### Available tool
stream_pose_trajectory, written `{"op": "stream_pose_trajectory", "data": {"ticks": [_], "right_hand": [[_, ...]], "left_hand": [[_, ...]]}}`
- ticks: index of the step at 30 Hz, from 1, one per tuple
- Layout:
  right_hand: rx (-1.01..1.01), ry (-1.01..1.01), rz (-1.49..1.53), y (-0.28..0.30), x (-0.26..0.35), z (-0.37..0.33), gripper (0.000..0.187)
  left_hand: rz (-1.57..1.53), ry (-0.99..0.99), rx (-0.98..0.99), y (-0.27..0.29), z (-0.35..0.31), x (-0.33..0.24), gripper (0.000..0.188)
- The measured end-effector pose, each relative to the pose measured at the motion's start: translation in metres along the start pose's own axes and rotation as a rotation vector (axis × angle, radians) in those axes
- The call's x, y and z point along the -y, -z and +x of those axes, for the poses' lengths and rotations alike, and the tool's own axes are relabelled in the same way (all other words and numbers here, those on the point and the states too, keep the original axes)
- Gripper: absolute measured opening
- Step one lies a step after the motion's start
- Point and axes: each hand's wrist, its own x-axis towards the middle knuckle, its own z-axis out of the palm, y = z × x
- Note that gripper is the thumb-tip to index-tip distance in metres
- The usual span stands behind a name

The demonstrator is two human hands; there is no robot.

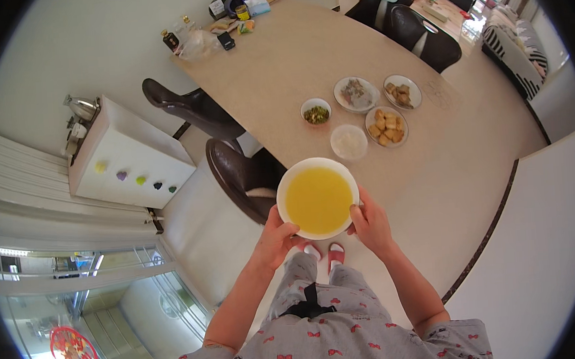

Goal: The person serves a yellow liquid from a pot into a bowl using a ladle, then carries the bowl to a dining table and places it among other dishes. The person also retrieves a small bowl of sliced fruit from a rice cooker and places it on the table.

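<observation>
A large white bowl (284, 203) of yellow liquid is held level in front of me, just short of the near end of the dining table (280, 80). My left hand (279, 237) grips its lower left rim, thumb over the edge. On the right side, my right hand (369, 222) is closed round the rim in the same way. The fingers under the bowl are hidden. Beyond it on the table stand a bowl of chopped greens (316, 114), a bowl with pale contents (349, 142), a plate of golden fried pieces (387, 127) and two more filled plates.
Dark brown chairs (244, 176) stand along the table's left side, with more chairs (417, 33) at its far right. Bottles, a plastic bag (198, 45) and packets crowd the far left corner. A white cabinet (129, 154) stands left; a white surface (527, 263) lies right.
</observation>
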Motion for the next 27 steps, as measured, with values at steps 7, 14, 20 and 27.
{"op": "stream_pose_trajectory", "data": {"ticks": [7, 14, 20, 27], "right_hand": [[0.04, -0.067, -0.024, 0.0, -0.014, 0.165, 0.042], [-0.091, -0.078, -0.901, 0.015, -0.102, 0.341, 0.037], [0.242, -0.33, -0.754, -0.004, -0.144, 0.406, 0.033], [0.179, -0.213, -0.74, 0.012, -0.124, 0.421, 0.028]], "left_hand": [[-0.062, -0.002, 0.006, 0.029, 0.14, -0.064, 0.062], [-0.145, -0.039, -0.138, 0.071, 0.255, -0.094, 0.06], [-0.184, -0.067, -0.27, 0.102, 0.326, -0.099, 0.059], [-0.241, -0.076, -0.365, 0.134, 0.383, -0.088, 0.06]]}}
